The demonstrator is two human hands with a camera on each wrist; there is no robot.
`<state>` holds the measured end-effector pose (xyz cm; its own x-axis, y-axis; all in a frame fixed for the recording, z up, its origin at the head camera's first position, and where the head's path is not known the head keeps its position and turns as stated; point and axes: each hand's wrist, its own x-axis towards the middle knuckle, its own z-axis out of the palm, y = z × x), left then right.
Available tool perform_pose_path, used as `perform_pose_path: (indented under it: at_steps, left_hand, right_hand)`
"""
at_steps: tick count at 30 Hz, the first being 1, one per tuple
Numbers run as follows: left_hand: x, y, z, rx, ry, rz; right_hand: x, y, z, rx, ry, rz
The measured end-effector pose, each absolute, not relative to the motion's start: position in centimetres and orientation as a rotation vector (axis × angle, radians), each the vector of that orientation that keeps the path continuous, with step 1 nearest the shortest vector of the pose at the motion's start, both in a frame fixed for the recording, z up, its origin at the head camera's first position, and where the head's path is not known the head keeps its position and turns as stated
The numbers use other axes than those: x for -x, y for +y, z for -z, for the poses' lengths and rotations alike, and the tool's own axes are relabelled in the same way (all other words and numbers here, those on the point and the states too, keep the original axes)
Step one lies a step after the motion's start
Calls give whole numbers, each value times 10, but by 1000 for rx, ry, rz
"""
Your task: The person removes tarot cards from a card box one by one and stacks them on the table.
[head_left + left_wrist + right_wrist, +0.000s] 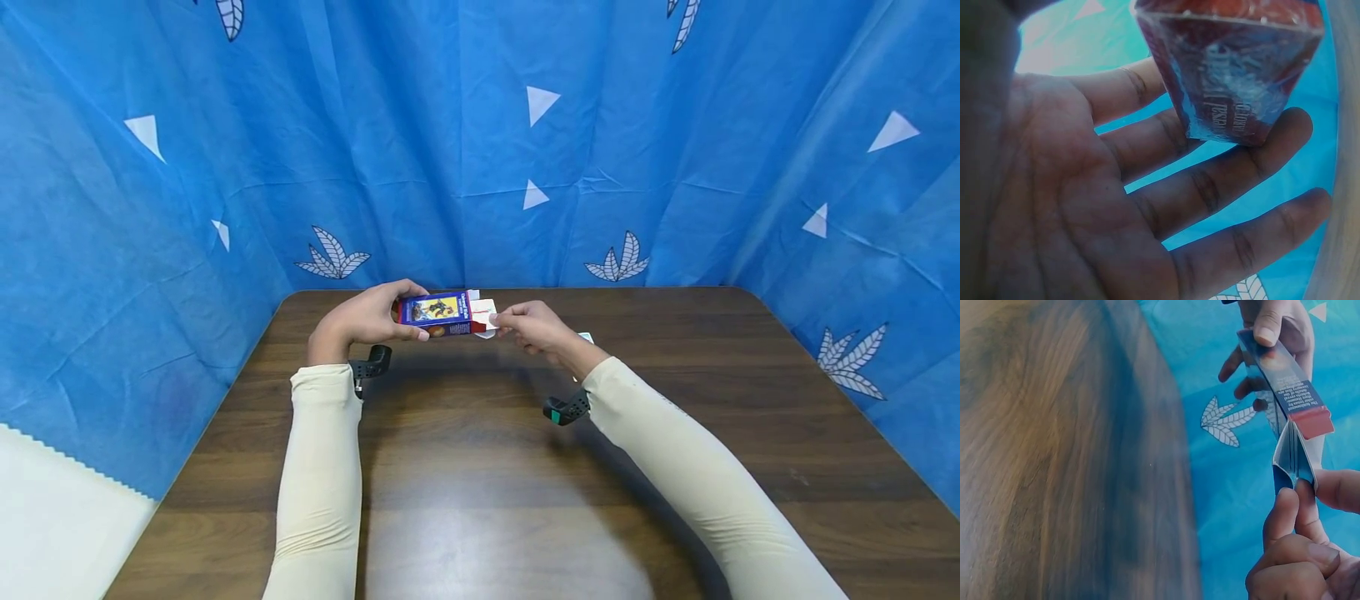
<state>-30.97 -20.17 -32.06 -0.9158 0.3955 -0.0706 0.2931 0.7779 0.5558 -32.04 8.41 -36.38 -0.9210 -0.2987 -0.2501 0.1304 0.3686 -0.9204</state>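
Box, small and blue with a red end, is held in the air above the far edge of the brown worktop, in front of a blue curtain. The left hand grips its closed end, thumb on one side and fingers beneath. The right hand pinches the white end flap, which stands open. To work that flap well, I judge the left hand should keep the box steady while the right bends along the crease, not the panel. What the box holds cannot be seen. A small white object lies on the worktop behind the right wrist.
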Motion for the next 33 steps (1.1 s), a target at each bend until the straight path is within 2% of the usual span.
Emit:
perform_pose_path:
  at_steps: [14,25,33]
  left_hand:
    - [309,-204,323,-549,2769,-841]
    - [311,-208,321,-553,2755,-846]
    - [310,-207,318,-543,2741,-854]
  right_hand:
    - [330,126,376,113,2261,1661]
    - [349,184,384,-137,2225,1989]
    - [364,217,403,-260,2718,1534]
